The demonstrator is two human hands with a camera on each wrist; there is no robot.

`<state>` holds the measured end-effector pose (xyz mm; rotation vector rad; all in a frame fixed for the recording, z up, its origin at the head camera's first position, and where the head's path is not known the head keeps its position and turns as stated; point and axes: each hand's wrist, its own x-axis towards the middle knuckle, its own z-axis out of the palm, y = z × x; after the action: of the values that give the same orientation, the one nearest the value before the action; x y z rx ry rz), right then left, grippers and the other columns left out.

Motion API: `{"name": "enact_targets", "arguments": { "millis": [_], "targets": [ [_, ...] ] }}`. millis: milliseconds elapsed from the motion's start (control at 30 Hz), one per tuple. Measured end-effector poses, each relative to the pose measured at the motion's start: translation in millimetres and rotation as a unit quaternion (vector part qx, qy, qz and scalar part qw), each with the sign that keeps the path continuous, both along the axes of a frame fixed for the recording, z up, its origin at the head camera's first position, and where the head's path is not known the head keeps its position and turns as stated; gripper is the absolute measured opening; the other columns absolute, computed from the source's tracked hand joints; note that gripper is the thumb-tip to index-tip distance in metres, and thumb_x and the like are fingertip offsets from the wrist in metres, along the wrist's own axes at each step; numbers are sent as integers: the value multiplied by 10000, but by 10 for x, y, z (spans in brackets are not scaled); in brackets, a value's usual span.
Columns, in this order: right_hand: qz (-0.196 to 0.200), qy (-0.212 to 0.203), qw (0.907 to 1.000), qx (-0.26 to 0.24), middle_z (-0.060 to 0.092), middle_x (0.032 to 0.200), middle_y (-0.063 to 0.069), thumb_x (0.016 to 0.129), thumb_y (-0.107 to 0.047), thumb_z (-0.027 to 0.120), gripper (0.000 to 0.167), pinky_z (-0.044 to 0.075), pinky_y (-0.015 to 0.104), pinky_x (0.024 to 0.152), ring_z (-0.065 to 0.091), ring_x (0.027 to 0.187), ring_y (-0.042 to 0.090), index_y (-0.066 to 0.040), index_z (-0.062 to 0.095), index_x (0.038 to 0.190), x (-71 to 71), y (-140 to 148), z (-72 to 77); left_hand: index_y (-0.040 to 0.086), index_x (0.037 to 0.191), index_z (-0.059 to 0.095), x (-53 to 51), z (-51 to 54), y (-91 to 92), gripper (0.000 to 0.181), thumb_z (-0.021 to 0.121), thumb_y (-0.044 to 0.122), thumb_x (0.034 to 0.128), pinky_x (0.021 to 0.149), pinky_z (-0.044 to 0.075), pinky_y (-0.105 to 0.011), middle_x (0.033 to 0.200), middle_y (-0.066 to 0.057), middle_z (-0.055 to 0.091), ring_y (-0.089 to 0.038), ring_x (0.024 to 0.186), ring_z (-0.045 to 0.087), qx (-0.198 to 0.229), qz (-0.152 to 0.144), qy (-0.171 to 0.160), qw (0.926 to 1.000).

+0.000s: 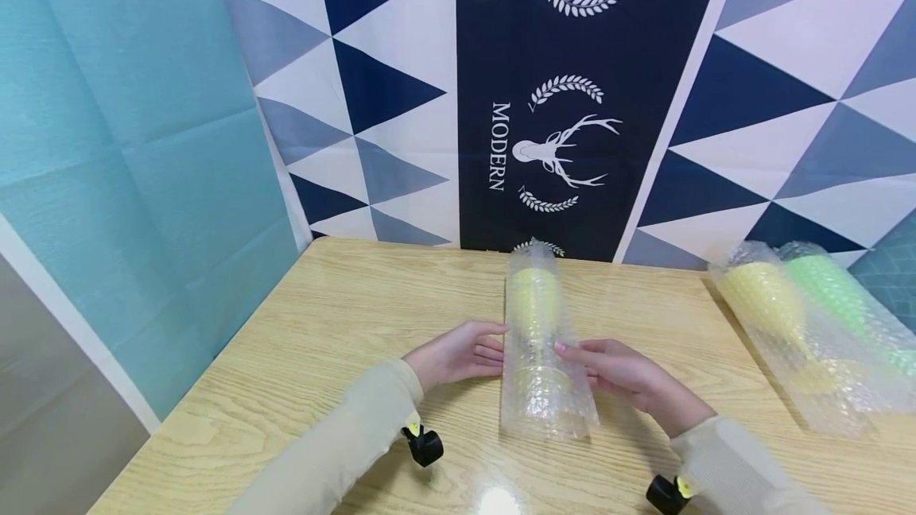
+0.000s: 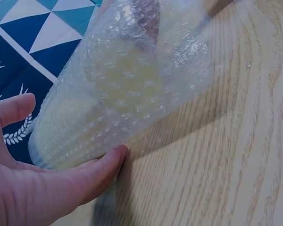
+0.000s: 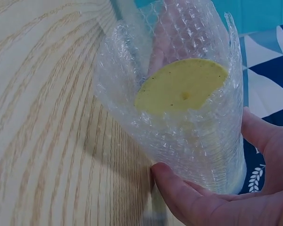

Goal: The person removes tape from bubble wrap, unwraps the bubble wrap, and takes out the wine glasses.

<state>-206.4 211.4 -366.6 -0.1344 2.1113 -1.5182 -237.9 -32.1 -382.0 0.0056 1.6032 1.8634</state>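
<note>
A yellow goblet-shaped piece in clear bubble wrap (image 1: 538,304) lies lengthwise on the table in front of me. In the right wrist view its flat round yellow end (image 3: 181,87) shows through the open end of the wrap. My left hand (image 1: 461,354) is at the left side of the bundle, fingers extended, fingertips against the lower edge; its thumb stands apart from the wrap in the left wrist view. With the thumb on top and fingers at the side, my right hand (image 1: 626,376) holds the bundle's right side. The right fingertips are partly hidden.
At the table's right lie two more bubble-wrapped pieces, one yellow (image 1: 766,304) and one green (image 1: 830,288), side by side. A patterned cloth (image 1: 401,102) hangs behind the wooden table (image 1: 372,284), and a teal cloth (image 1: 143,141) hangs at the left.
</note>
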Motion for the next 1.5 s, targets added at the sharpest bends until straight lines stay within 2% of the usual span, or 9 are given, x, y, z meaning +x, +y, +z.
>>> {"name": "enact_targets", "arguments": {
  "millis": [100,233,533,833,1100,1333,1500],
  "targets": [
    [107,-7,9999,-128,669,1026,-26,970,-410,525,785,540,194,845,635,914,31,220,281,1369,-2,-4,1,-55,1319,439,7,7,24,501,524,272,950,1115,406,-433,1144,-192,567,-262,1058,590,-50,-42,67,10000],
    [288,-9,9988,-392,683,1002,-53,982,-396,508,739,545,206,865,650,928,33,219,321,1347,-6,-4,-6,-50,1274,486,22,21,42,438,523,250,957,1088,434,-413,1001,-98,567,-178,924,586,-119,-116,148,9998],
    [546,-118,9944,-893,682,1033,-60,1001,-376,475,735,540,220,900,654,968,40,230,271,1364,-5,-12,-29,-31,1223,565,51,19,49,402,598,237,925,1032,488,-369,1130,-175,645,-194,990,648,-449,-162,403,9980],
    [629,-175,9923,-1057,683,1061,-47,1000,-367,480,696,532,264,941,649,1013,68,210,318,1354,-2,-39,-45,-14,1205,570,92,29,32,400,595,268,923,1007,502,-334,1133,-163,666,-187,994,663,-567,-263,525,9967],
    [672,-234,9902,-1202,678,1068,-62,1007,-364,465,672,526,255,943,643,1022,58,192,326,1358,-18,-54,-54,-5,1182,584,108,35,51,373,590,259,919,986,507,-337,1038,-87,668,-130,882,634,-543,-55,553,9970],
    [741,-422,9876,-1320,679,1068,-68,1013,-360,452,651,526,248,932,646,1014,49,172,327,1365,-66,-87,-58,-6,1170,613,139,-1,58,405,652,264,871,943,526,-322,1107,-96,692,-114,913,653,-771,436,753,9932],
    [777,-387,9880,-1280,680,1071,-60,1014,-363,448,656,525,243,930,644,1014,53,180,329,1362,-66,-124,-37,-11,1172,615,152,-6,48,407,653,261,871,943,525,-322,1118,-96,690,-113,911,652,-824,558,776,9920]
  ]
}}
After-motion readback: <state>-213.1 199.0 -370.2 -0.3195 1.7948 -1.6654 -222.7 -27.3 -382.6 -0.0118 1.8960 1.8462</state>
